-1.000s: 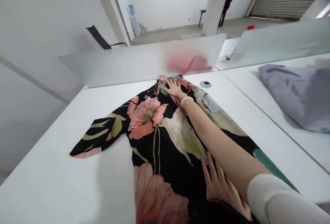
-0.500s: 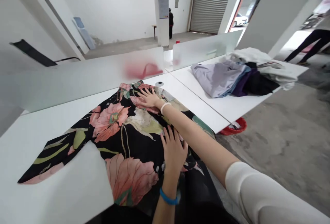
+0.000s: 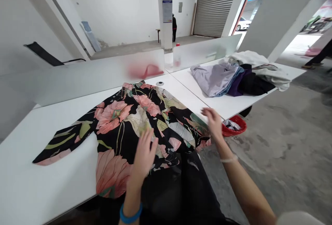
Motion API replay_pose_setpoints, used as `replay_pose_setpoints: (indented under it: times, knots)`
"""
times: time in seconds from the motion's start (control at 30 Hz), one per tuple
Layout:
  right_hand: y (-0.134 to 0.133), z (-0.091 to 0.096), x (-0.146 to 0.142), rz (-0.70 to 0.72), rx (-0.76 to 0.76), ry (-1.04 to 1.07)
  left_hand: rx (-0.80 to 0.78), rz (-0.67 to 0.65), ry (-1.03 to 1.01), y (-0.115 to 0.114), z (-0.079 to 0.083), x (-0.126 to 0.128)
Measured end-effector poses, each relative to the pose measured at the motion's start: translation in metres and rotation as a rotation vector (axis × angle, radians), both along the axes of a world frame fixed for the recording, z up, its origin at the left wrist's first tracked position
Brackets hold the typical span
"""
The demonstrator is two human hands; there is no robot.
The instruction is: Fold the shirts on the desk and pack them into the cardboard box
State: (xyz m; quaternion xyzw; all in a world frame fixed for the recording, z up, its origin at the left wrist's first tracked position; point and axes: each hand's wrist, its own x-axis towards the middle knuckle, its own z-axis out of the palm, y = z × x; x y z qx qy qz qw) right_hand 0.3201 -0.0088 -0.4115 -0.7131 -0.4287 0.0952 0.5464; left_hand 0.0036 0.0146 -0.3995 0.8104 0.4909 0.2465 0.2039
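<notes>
A black shirt [image 3: 129, 121] with large pink and cream flowers lies spread on the white table [image 3: 75, 169], its collar at the far side. One sleeve stretches out to the left; the other slants to the right table edge. My left hand [image 3: 145, 154], a blue band on its wrist, is over the lower front of the shirt with fingers extended; whether it touches the cloth I cannot tell. Near the end of the right sleeve is my right hand [image 3: 213, 123], a pale bracelet on its wrist. Its fingers are apart, slightly bent and blurred, with nothing in them.
Folded and heaped clothes [image 3: 228, 76] lie at the table's right end. A red basket [image 3: 234, 126] with cloth inside sits below the right edge. A frosted divider [image 3: 103, 73] runs along the back. A person [image 3: 174, 28] stands by the far pillar.
My right hand has left the shirt's upper front and moved right, near the right sleeve's end. My left hand has shifted left. The shirt's right side and sleeve now show more fully.
</notes>
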Motion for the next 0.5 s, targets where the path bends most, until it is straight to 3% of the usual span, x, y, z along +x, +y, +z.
replay_pose_setpoints:
  times: [0.07, 0.13, 0.2, 0.3, 0.4, 0.5]
  knots:
    - [-0.044, -0.035, 0.028, -0.391, 0.148, 0.253, 0.067, 0.042, 0.105, 0.027, 0.011, -0.023]
    - [-0.08, -0.069, 0.047, -0.513, 0.188, 0.416, 0.144, 0.045, 0.259, 0.061, 0.02, -0.041]
    - [-0.1, -0.094, 0.055, -0.424, 0.114, 0.563, 0.222, 0.074, 0.379, 0.096, 0.024, -0.051]
    - [-0.103, -0.113, 0.046, -0.163, 0.044, 0.695, 0.246, 0.179, 0.485, 0.132, 0.015, -0.053]
    - [-0.091, -0.117, 0.027, 0.029, 0.049, 0.733, 0.241, 0.279, 0.528, 0.143, -0.008, -0.051]
    - [-0.086, -0.114, 0.017, 0.268, -0.138, 0.737, 0.263, 0.302, 0.57, 0.137, -0.026, -0.058]
